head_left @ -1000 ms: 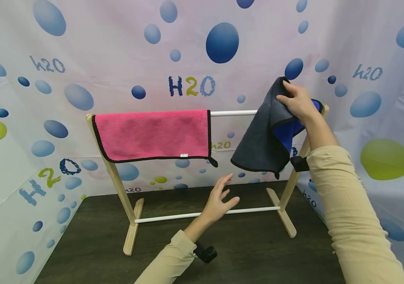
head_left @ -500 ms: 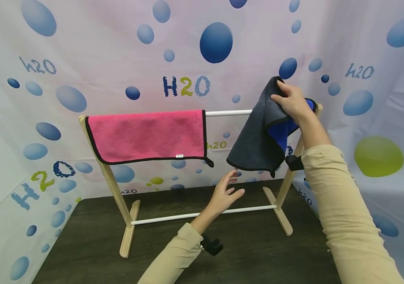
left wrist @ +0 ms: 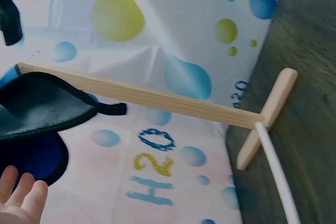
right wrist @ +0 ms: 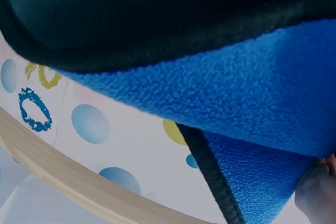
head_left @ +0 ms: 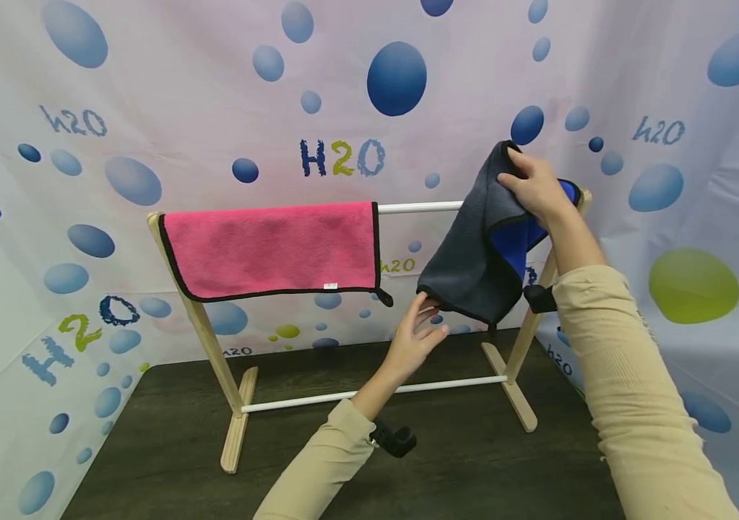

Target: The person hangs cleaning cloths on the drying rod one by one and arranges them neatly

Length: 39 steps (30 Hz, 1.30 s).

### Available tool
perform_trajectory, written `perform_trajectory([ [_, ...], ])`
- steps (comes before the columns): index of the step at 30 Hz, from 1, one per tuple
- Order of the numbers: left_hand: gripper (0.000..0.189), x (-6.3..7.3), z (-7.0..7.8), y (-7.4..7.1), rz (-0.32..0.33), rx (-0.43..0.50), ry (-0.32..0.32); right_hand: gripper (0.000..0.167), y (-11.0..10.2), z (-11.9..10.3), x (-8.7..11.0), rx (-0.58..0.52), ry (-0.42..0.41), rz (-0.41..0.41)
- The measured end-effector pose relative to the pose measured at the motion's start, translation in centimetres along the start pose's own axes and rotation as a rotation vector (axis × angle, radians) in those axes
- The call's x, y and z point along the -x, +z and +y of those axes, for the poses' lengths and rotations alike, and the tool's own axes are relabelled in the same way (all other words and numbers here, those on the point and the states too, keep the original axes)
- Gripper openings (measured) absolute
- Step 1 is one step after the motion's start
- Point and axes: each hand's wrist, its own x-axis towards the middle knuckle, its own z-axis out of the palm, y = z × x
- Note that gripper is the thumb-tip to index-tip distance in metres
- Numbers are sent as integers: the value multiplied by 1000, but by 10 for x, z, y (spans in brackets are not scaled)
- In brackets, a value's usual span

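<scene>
My right hand (head_left: pixel 541 189) pinches the upper edge of a towel (head_left: pixel 467 253), grey on one face and blue on the other, with black trim. The towel drapes at the right end of the rack's top bar (head_left: pixel 420 207). My left hand (head_left: pixel 408 345) is at the towel's lower left corner, its fingertips against the rear of the hem and its thumb apart. In the left wrist view, the left fingers (left wrist: pixel 23 195) lie against the blue face. Blue pile and a bit of the right hand (right wrist: pixel 315 190) show in the right wrist view.
A pink towel (head_left: pixel 271 249) with black trim hangs over the bar's left part. The wooden rack has a left post (head_left: pixel 213 354), a right post (head_left: pixel 525 343) and a white lower bar (head_left: pixel 317 399). It stands on a dark table (head_left: pixel 167 448) before a patterned curtain (head_left: pixel 200 87).
My left hand has moved up and right to the towel's lower left corner, which is now pushed slightly. My right hand keeps its hold on the upper edge. The head view has shifted slightly.
</scene>
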Motion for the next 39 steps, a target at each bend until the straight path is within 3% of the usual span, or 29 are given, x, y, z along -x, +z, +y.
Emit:
perform_trajectory([
  [5, 61, -8, 14, 0, 26, 40, -12, 54, 0, 1, 0, -3, -5, 6],
  [12, 69, -19, 9, 0, 119, 87, -92, 54, 0, 2, 0, 10, 1, 8],
  [16, 71, -19, 26, 2, 160, 83, -101, 54, 0, 3, -1, 3, 5, 15],
  [22, 71, -28, 38, 5, 202, -31, -28, 53, 0, 2, 2, -6, 5, 18],
  [26, 71, -43, 32, 3, 200, -95, 43, 52, -3, 2, 4, -27, 8, 19],
  [29, 70, -52, 30, -2, 192, -164, 65, 52, -7, 3, 6, -100, 25, 27],
  [34, 68, -63, 48, -16, 159, -264, 74, 47, -15, 5, 8, -330, 74, 92],
  [39, 68, -75, 70, -36, 49, -250, 66, 41, -30, 6, 10, -537, 80, 152],
])
